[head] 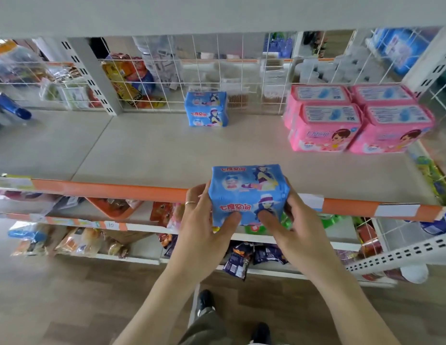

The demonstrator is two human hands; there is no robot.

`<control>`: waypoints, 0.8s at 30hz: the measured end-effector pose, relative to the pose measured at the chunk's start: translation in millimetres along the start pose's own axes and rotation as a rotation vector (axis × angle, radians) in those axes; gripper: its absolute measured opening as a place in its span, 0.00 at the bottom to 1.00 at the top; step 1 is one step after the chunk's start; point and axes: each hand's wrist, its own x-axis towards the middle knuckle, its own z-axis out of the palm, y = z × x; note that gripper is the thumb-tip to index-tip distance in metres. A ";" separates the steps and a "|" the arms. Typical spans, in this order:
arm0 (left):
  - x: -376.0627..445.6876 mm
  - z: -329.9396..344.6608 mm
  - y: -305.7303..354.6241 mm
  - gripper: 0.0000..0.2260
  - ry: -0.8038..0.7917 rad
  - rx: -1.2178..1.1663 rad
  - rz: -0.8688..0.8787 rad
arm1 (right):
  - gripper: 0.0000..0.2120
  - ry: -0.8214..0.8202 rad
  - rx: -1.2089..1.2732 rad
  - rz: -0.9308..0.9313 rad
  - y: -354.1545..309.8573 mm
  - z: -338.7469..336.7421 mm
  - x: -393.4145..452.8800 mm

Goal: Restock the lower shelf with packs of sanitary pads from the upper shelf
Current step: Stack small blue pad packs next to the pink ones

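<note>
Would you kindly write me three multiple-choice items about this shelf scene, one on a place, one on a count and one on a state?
1. Where does the other blue pack stand?
A. at the back of the shelf, by the wire grid
B. on the floor
C. on top of the pink packs

2. How many pink packs show on the shelf?
A. one
B. four
C. nine

3. How is the held blue pack held?
A. pinched by one hand alone
B. lying untouched
C. gripped by left hand and right hand together

Answers: 1 A, it stands against the grid, far behind the orange edge; 2 B, two in front and two behind; 3 C, fingers of both hands wrap its sides and thumbs press its front.
</note>
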 end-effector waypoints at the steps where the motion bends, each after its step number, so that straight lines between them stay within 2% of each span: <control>1: 8.1 -0.3 -1.5 0.20 -0.018 -0.036 -0.011 | 0.25 0.016 -0.014 0.005 -0.1 1.9 4.6; 7: 56.2 -7.9 -15.5 0.23 -0.076 -0.181 0.031 | 0.21 0.078 -0.024 0.050 -4.5 9.8 38.1; 11: 79.6 -15.2 -29.8 0.24 -0.095 -0.314 -0.042 | 0.31 0.123 -0.007 0.078 -3.3 18.7 59.2; 14: 97.4 -18.6 -39.0 0.23 -0.126 -0.281 -0.066 | 0.31 0.172 0.037 0.112 2.1 27.3 70.7; 19: 130.1 -21.9 -50.4 0.21 -0.192 -0.226 -0.001 | 0.33 0.220 -0.024 0.098 16.6 36.4 91.2; 24: 166.7 -7.6 -51.0 0.19 -0.123 -0.168 0.082 | 0.33 0.297 -0.133 -0.010 20.8 30.3 129.6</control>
